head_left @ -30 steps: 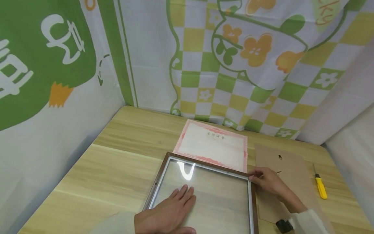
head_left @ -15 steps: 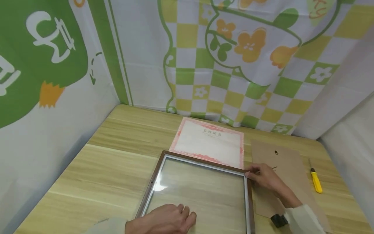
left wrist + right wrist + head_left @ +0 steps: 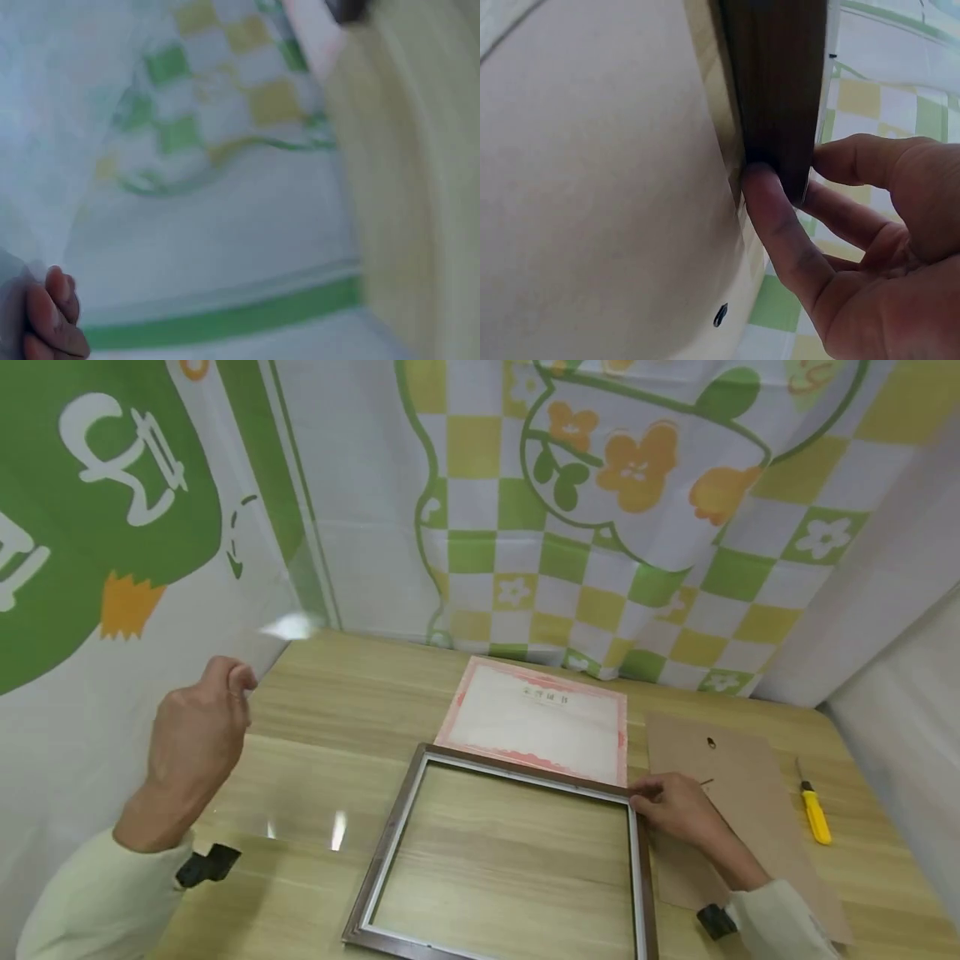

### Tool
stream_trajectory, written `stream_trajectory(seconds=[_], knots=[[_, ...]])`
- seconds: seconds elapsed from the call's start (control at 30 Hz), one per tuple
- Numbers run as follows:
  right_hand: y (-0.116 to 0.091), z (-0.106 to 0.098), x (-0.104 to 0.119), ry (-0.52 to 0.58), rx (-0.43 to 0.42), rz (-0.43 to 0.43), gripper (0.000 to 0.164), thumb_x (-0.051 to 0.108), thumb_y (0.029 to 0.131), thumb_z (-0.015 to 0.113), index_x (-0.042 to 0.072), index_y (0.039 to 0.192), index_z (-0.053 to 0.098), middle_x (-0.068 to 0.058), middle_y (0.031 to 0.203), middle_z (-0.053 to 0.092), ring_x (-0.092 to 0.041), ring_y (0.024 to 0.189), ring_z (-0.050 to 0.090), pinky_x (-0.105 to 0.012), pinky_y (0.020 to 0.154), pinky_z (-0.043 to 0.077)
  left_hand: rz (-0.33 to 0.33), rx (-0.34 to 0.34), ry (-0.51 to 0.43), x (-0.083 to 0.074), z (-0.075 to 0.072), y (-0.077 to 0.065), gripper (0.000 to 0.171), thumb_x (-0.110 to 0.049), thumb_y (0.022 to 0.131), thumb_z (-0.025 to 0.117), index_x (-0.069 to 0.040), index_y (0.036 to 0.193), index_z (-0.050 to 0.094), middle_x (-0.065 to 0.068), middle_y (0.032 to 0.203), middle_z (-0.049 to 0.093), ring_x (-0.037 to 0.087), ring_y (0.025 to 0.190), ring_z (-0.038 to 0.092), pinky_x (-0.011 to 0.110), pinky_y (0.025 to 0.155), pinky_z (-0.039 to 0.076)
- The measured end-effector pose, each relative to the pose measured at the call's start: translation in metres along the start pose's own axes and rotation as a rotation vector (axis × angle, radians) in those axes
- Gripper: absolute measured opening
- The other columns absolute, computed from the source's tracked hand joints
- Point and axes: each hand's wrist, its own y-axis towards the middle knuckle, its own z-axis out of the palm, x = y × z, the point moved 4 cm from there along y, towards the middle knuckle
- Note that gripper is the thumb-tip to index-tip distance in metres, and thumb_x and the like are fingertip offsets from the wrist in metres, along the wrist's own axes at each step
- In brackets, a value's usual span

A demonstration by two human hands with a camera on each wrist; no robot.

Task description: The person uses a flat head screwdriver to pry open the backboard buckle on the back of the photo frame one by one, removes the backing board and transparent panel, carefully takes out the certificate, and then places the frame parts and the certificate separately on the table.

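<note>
Raised over the table's left side, my left hand (image 3: 198,735) pinches a clear transparent sheet (image 3: 291,627), which shows mainly by its glare spots. In the left wrist view, the curled fingers (image 3: 56,315) hold the hazy sheet's edge at the lower left. A brown picture frame (image 3: 510,765) with a pale inner lip lies on the table, bare wood showing through its opening. My right hand (image 3: 678,810) grips the frame's far right corner, thumb and fingers on either side of the brown bar (image 3: 776,82) in the right wrist view.
A pink-bordered certificate (image 3: 543,718) lies just beyond the frame. To the right is a brown backing board (image 3: 742,835) with a small hanger, partly under the right forearm. A yellow-handled screwdriver (image 3: 816,817) lies farther right. Printed curtains (image 3: 517,560) stand behind the wooden table (image 3: 322,693).
My left hand has gone from lying over the pane inside the frame to up and left, lifting the clear sheet out. My right hand stays at the frame's corner.
</note>
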Motion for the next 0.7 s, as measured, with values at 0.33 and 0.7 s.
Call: stream_trajectory(seconds=[0.33,0.7], knots=[[-0.009,0.003,-0.002,-0.088,-0.068,0.017,0.017,0.016,0.085,0.062,0.011,0.097,0.072,-0.004,0.091,0.071,-0.015,0.077,0.064,-0.030,0.062,0.051,-0.333,0.624,-0.007,0.107,0.089,-0.071,0.046,-0.032,0.100,0.029,0.005,0.085,0.053,0.028,0.071,0.060,0.042,0.060,0.056,0.045,0.049,0.041],[-0.008,0.010,0.007,-0.130,-0.148,-0.006,0.016,0.016,0.084,0.063,0.010,0.095,0.072,-0.007,0.091,0.072,-0.019,0.077,0.065,-0.032,0.063,0.052,-0.270,0.838,0.119,0.102,0.093,-0.077,0.060,-0.046,0.087,0.055,0.012,0.093,0.037,0.026,0.068,0.055,0.038,0.055,0.055,0.045,0.044,0.039]])
